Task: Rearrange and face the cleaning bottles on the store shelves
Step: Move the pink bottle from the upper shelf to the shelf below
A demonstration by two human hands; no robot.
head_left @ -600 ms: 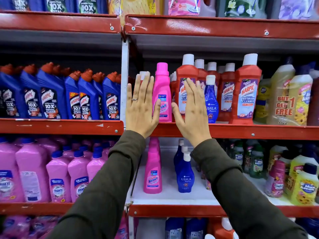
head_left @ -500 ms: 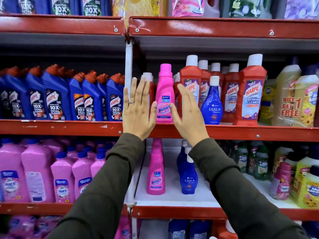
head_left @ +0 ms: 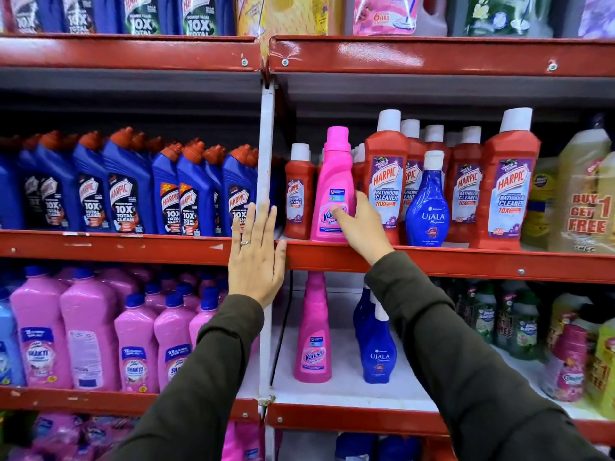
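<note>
A person in dark olive sleeves faced cleaning bottles on red metal store shelving. The right hand [head_left: 361,224] curled around the lower right side of a pink Vanish bottle [head_left: 333,188], thumb across its front label and fingers behind it, holding the upright bottle at the front edge of the middle shelf [head_left: 432,261]. The left hand [head_left: 256,257] lay flat and spread, fingers straight, gripping nothing, over the white upright post [head_left: 266,144] and the shelf's red lip, a ring [head_left: 245,242] on one finger. Just left of the right hand stood a small red Harpic bathroom cleaner [head_left: 298,194]; just right of it, a taller red Harpic bottle [head_left: 386,174] and a blue Ujala bottle [head_left: 427,207]. Left of the flat hand ran a row of blue Harpic toilet cleaner bottles [head_left: 126,188]. Below the hands, a second pink Vanish bottle [head_left: 312,341] and more Ujala bottles [head_left: 377,347] stood on the lower shelf.
</note>
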